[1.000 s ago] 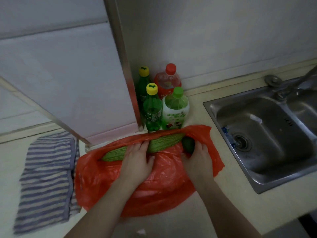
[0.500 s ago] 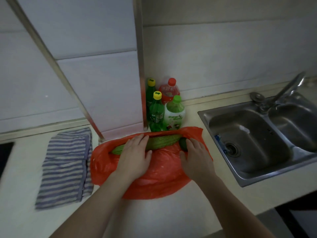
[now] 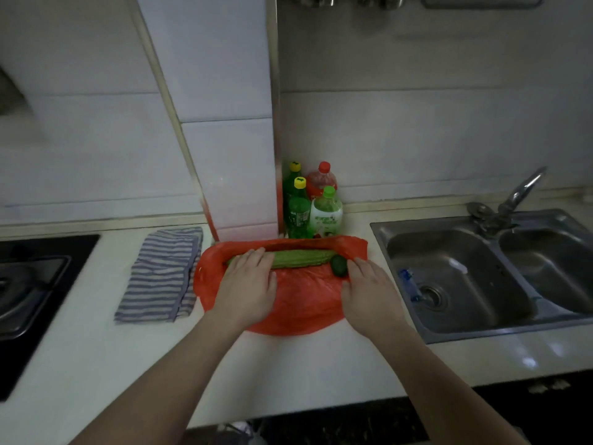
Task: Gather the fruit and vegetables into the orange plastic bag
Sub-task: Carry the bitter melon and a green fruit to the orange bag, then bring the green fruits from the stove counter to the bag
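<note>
The orange plastic bag (image 3: pixel 305 300) lies flat on the pale counter, its mouth facing the wall. A long ridged green gourd (image 3: pixel 301 258) lies across the mouth, and a small dark green round fruit (image 3: pixel 339 265) sits at its right end. My left hand (image 3: pixel 247 284) rests palm down on the bag, fingertips touching the gourd's left part. My right hand (image 3: pixel 369 290) lies flat on the bag's right side, fingers beside the dark fruit. Neither hand grips anything that I can see.
Several drink bottles (image 3: pixel 309 203) stand against the wall behind the bag. A striped cloth (image 3: pixel 163 274) lies to the left, a black stove (image 3: pixel 29 284) beyond it. A steel double sink (image 3: pixel 475 277) with a tap (image 3: pixel 513 197) is on the right.
The view has pulled back and tilted up, showing the stove and more wall. Both hands have slid slightly back on the bag; the gourd and fruit stay at its mouth.
</note>
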The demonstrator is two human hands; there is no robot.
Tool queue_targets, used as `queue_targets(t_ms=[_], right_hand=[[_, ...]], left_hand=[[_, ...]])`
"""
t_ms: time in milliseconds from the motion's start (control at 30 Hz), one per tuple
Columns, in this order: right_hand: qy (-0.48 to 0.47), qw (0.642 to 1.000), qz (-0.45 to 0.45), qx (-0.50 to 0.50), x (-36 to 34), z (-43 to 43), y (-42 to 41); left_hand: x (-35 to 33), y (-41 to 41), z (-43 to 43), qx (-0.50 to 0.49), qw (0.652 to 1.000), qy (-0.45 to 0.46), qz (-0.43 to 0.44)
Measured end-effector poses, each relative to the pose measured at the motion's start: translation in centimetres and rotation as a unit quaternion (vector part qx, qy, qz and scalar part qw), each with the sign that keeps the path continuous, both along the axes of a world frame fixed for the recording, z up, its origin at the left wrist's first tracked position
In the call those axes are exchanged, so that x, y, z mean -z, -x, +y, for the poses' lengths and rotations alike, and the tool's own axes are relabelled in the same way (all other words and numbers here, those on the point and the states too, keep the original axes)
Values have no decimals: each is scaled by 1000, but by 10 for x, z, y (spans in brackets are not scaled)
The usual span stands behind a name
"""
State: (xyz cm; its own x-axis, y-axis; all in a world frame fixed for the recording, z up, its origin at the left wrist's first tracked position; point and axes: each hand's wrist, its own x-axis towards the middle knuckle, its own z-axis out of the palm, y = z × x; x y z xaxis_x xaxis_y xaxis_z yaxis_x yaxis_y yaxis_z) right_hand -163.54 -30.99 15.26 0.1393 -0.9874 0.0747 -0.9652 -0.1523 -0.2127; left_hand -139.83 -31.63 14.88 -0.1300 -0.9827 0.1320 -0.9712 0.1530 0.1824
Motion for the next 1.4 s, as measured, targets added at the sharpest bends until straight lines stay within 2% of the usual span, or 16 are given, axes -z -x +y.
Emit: queue_targets(t_ms=[233,533,833,1100,1400], right_hand=[[38,997,19,-62,-49,38,-10],[102,986,14,-133,-96,75,-86],[153,962,3,-226,-120,141,-238],[151,940,-27,-304,-121,218,-399],[138,916,-46,-373,-115,259,-524]], left_hand=[[-43,-11,64,-56,998,24,1],[-96,-82,137,-120,990,77,-2],[-113,-225,241,-198,974,110,-3],[-119,-371,353,-286,952,106,-5],[-121,-476,425,-364,926,101,-3]])
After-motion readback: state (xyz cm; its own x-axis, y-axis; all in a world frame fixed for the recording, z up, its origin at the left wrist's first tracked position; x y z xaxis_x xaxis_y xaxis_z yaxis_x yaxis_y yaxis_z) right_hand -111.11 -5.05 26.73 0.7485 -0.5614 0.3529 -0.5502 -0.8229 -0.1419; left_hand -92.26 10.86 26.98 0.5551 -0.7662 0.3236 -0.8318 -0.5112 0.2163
